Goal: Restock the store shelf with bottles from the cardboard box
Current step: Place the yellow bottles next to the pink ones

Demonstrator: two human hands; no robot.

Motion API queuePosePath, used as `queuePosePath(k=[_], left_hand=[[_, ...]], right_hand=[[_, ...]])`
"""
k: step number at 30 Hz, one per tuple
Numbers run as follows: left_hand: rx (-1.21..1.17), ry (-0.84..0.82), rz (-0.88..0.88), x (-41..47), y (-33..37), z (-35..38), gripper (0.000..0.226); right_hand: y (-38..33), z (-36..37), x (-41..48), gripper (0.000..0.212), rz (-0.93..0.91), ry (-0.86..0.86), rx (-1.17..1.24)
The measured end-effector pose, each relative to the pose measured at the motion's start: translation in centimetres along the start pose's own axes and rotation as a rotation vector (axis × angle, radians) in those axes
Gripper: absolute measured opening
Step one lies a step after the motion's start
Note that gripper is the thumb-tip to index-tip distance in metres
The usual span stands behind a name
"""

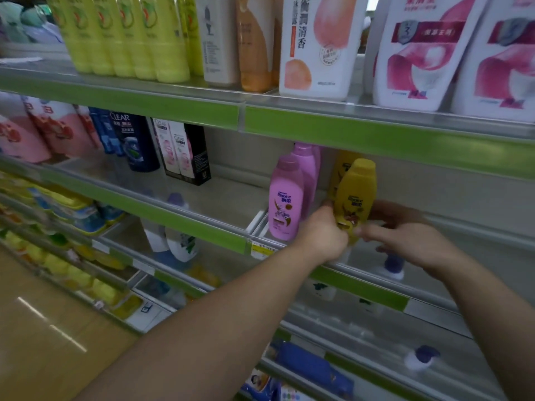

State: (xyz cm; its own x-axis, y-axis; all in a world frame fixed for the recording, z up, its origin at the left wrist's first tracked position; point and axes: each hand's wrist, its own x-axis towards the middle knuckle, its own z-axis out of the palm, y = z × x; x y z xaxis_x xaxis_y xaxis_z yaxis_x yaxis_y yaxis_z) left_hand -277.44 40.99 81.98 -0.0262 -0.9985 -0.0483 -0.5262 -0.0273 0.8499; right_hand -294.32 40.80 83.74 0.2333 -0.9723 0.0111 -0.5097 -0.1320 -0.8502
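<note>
Left hand (327, 234) and right hand (405, 237) both curl their fingers round the yellow plastic bottle (357, 192) on the green-edged shelf (202, 225), near the pink plastic bottle (285, 198).

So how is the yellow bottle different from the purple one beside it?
The yellow bottle is golden yellow; the purple bottle is lilac. The left hand and right hand both hold the yellow bottle low down, while the purple bottle just stands on the shelf. Both have the same shape and Rejoice label.
</note>
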Motion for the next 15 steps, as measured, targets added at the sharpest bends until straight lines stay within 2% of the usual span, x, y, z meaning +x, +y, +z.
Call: queuePosePath(k=[3,7,12,15], left_hand=[[-0.001,0.021,-0.032,0.1,0.3,0.2,0.04],[-0.029,0.089,-0.053,-1.4,1.0,0.5,0.04],[0.005,0.135,0.136,-7.3,0.7,1.1,0.061],[-0.028,0.039,0.19,-11.9,-0.9,0.9,0.056]], right_hand=[[0.0,1.4,0.9,0.022,-0.063,0.171,-0.018],[0.9,1.8,2.8,0.023,-0.024,0.227,0.02],[0.9,2.6,4.7,0.029,-0.004,0.287,0.09],[1.0,3.1,5.7,0.03,-0.01,0.31,0.099]])
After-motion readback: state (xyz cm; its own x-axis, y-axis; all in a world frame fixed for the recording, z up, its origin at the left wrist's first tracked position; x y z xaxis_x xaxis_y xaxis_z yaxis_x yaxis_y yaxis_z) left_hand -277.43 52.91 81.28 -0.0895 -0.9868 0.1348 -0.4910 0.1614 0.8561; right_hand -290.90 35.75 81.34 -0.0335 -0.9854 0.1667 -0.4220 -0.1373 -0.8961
